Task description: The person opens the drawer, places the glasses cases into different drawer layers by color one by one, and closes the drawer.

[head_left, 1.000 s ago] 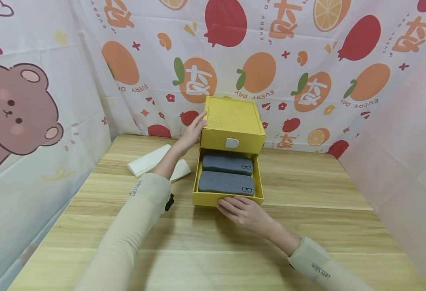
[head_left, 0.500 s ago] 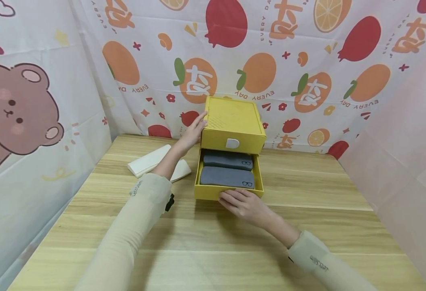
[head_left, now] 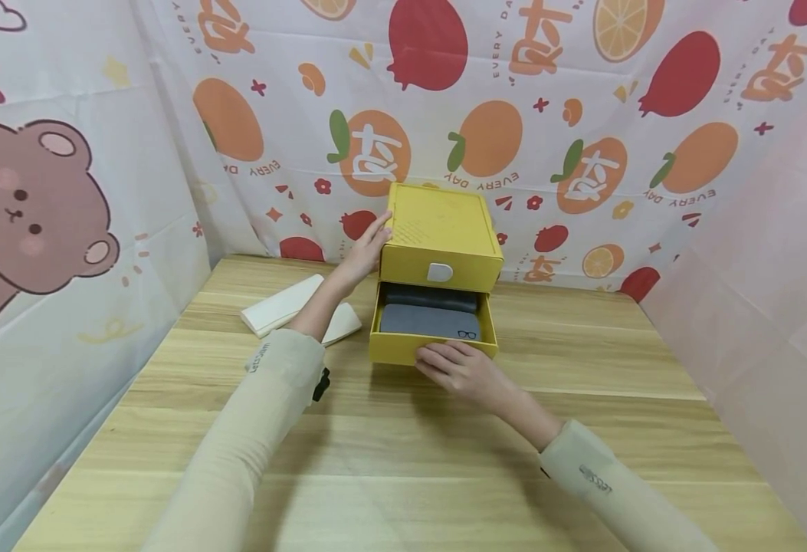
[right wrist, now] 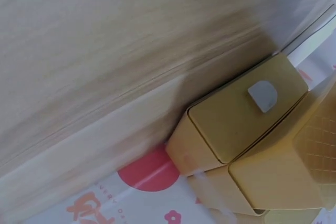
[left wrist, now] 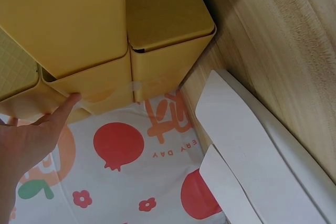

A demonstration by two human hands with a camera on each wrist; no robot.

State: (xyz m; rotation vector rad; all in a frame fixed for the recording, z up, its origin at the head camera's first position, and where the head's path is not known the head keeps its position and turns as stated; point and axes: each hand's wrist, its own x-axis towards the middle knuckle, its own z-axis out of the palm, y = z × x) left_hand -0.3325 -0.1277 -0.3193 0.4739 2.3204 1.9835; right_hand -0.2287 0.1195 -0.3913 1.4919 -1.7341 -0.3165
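Note:
A yellow box of stacked drawers (head_left: 441, 218) stands at the back of the table. One drawer (head_left: 396, 349) is partly out beneath the top one, holding a grey glasses case (head_left: 420, 320) with a glasses print and a darker, shadowed case (head_left: 431, 297) behind it. My right hand (head_left: 463, 372) presses its fingers on this drawer's front, right of the middle; the right wrist view does not show the hand. Against the box's upper left side rests my left hand (head_left: 367, 249), fingers extended. A fingertip touches the yellow wall in the left wrist view, where the hand (left wrist: 29, 145) shows at the left.
Two white flap-like cases, one long (head_left: 280, 305) and one partly behind the left forearm (head_left: 341, 323), lie left of the box. A lower drawer (right wrist: 241, 111) with a white tab sits at table level. A fruit-print curtain (head_left: 555, 69) hangs close behind.
My right hand has pushed the drawer farther into the box, and the rear case has slid into shadow under the top drawer. My left hand stays in place.

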